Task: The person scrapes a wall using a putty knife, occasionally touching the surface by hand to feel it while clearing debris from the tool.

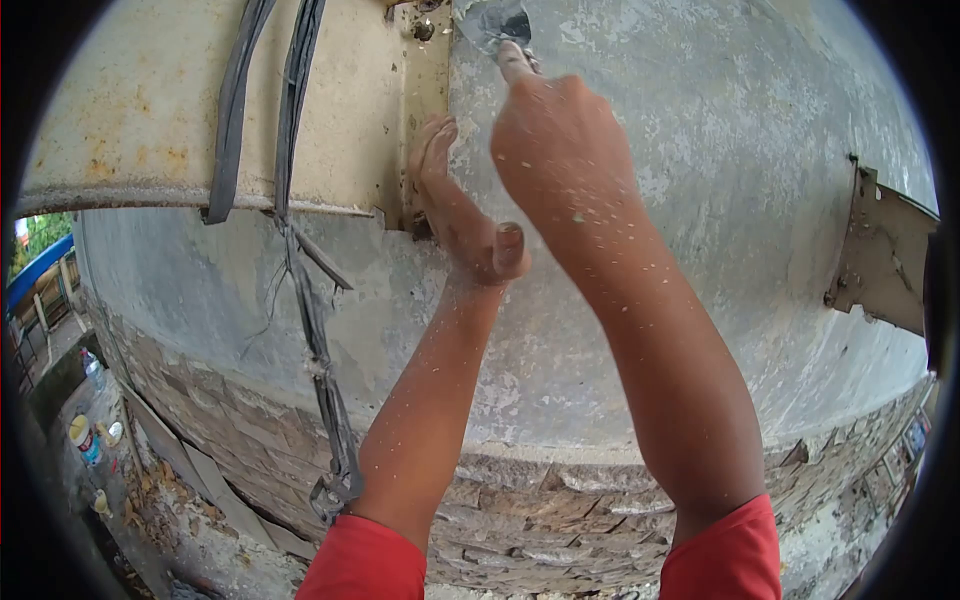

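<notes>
- Red sleeves (365,565) sit lowest, with both speckled forearms raised above them.
- Right hand (560,150) is closed round the handle of a small grey metal scraper blade (492,22), which is pressed to the grey plastered wall (760,200) at the top, beside a cream metal frame (425,100).
- Left hand (455,205) lies open, flat against that frame's edge.
- Probably well along: the coat looks smooth lower down and patchy round the blade.

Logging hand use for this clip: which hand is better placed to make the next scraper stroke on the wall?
Right, most likely. The right hand grips the scraper, its blade at the grey wall. The left hand holds no tool and rests open against the wall beside the beige panel.
</notes>
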Tool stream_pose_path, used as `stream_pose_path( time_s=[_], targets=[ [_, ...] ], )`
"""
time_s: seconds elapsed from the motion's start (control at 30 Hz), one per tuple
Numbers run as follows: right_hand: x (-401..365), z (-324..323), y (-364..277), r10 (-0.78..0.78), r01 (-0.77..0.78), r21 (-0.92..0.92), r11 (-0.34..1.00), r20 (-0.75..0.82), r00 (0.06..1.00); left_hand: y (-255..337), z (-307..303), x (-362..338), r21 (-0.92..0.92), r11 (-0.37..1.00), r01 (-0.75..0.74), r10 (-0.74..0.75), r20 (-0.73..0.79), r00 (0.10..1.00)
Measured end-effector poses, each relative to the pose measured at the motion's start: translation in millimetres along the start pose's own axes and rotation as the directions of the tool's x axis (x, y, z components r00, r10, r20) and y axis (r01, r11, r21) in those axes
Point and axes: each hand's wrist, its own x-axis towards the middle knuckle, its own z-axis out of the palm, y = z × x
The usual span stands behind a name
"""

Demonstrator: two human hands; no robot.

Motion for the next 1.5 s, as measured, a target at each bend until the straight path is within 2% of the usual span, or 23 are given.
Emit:
stream_pose_path(
  time_s=[0.1,0.17,0.2,0.33,0.4,0.43,0.5,0.6,0.7,0.8,0.83,0.9,0.93,1.0,1.03,1.1,1.2,1.23,1.3,1.4,1.5],
  targets=[
    [-23,12,10,0.021,-0.020,0.045,0.999,-0.020,1.000,-1,-1,-1,-0.027,1.000,0.003,-0.002,0.006,1.000],
    [-31,8,11,0.079,-0.082,0.101,0.992,0.032,0.996,1,-4,-5,-0.039,0.999,0.015,-0.015,-0.004,1.000],
    [-19,11,13,0.067,-0.059,0.111,0.992,-0.066,0.996,-1,-2,-3,-0.061,0.998,0.008,-0.009,-0.013,1.000],
    [13,9,16,-0.008,0.016,0.048,0.999,-0.170,0.985,-6,1,-2,-0.065,0.998,-0.022,0.022,-0.001,1.000],
    [-6,9,22,0.035,-0.032,0.046,0.998,-0.048,0.998,-3,0,-6,-0.081,0.996,0.033,-0.032,0.010,0.999],
    [-13,8,22,0.033,-0.031,0.045,0.999,-0.051,0.998,-3,1,-3,-0.096,0.993,0.067,-0.067,0.006,0.998],
    [-27,4,22,0.060,-0.061,0.000,0.998,0.122,0.991,-1,0,-6,-0.093,0.994,0.061,-0.062,0.000,0.998],
    [0,2,18,0.019,-0.019,-0.008,1.000,0.019,1.000,-4,3,0,-0.104,0.994,0.031,-0.032,-0.008,0.999],
    [-12,2,23,0.037,-0.037,0.010,0.999,0.040,0.999,-1,1,-6,-0.109,0.992,0.065,-0.066,-0.001,0.998],
    [-25,13,22,0.033,-0.033,0.003,0.999,-0.004,0.999,0,0,-5,-0.100,0.992,0.077,-0.078,-0.006,0.997],
    [-17,13,22,0.034,-0.034,0.005,0.999,-0.012,0.999,-1,1,-3,-0.099,0.992,0.073,-0.073,0.003,0.997],
    [17,10,20,-0.003,0.008,0.042,0.999,-0.126,0.992,-4,2,-2,-0.075,0.996,0.048,-0.048,-0.001,0.999],
    [29,9,21,0.001,0.005,0.046,0.999,-0.125,0.992,-4,1,-2,-0.055,0.998,0.034,-0.034,0.006,0.999],
    [44,5,17,-0.182,0.156,-0.168,0.973,-0.151,0.972,-4,0,0,-0.061,0.998,0.025,-0.024,0.025,0.999],
    [35,5,17,-0.182,0.156,-0.168,0.973,-0.147,0.972,-4,-1,1,-0.071,0.997,0.021,-0.018,0.037,0.999],
    [4,1,18,0.014,-0.007,0.061,0.998,-0.120,0.993,-3,-1,0,-0.062,0.998,0.015,-0.012,0.043,0.999],
    [-3,0,30,0.039,-0.037,0.023,0.999,-0.090,0.995,-2,0,1,-0.061,0.998,0.002,0.001,0.049,0.999],
    [8,-1,31,0.044,-0.042,0.021,0.999,-0.096,0.994,0,1,0,-0.074,0.997,0.009,-0.004,0.071,0.997],
    [40,-8,30,-0.093,0.091,-0.019,0.996,-0.150,0.984,-1,3,0,-0.086,0.996,0.014,-0.008,0.067,0.998],
    [46,-18,25,-0.085,0.077,-0.082,0.994,-0.105,0.991,-5,3,1,-0.087,0.996,0.016,-0.011,0.057,0.998],
    [35,-15,44,-0.065,0.059,-0.056,0.997,-0.101,0.993,-2,2,0,-0.088,0.996,0.031,-0.026,0.061,0.998]
  ],
)
